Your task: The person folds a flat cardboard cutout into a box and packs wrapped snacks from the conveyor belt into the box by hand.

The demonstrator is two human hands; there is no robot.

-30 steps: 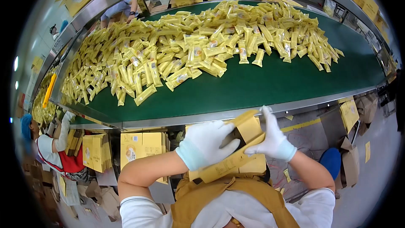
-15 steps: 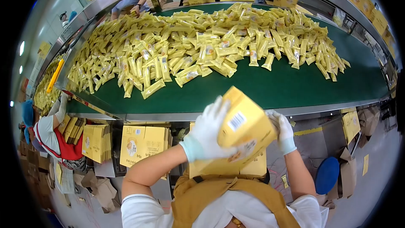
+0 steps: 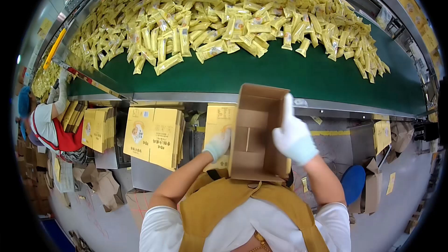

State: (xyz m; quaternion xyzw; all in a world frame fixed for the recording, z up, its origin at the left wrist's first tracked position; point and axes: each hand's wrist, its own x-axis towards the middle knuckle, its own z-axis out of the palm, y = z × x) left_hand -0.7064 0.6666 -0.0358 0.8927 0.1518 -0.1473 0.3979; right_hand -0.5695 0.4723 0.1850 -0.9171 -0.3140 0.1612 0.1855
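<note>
An open carton (image 3: 256,133), brown inside with nothing in it, is held upright in front of my chest, its opening facing me. My left hand (image 3: 218,143), in a white glove, grips its left side, the fingers partly hidden behind the wall. On the right side, my gloved right hand (image 3: 295,135) presses against the wall with the thumb and fingers around it. Flat yellow cartons (image 3: 218,115) lie behind and below the held one. Beyond it, a large heap of yellow wrapped packets (image 3: 210,23) lies on the green belt (image 3: 205,77).
A metal edge (image 3: 186,96) runs along the belt's near side. Stacked flat cartons (image 3: 151,135) stand at the left. A co-worker in a red apron (image 3: 70,135) is at far left; others work across the belt. A blue stool (image 3: 353,184) is at the lower right.
The carton, folded and then turned with its printed side showing, now stands open toward me. My hands have shifted to its two sides. The view has tilted downward.
</note>
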